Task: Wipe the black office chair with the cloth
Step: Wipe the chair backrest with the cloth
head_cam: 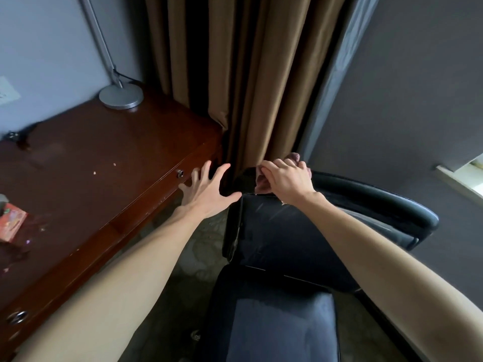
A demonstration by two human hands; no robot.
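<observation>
meanwhile the right hand gripped the cloth against the top edge of the chair, which stood beside the desk. the left hand hovered with fingers spread wide, holding nothing, between desk and chair.

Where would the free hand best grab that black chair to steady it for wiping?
Probably the backrest's top left corner, reached from above on the desk side: it is a bare rim for fingers to hook over, right beside the open left hand, while the right hand holds the cloth further along.
</observation>
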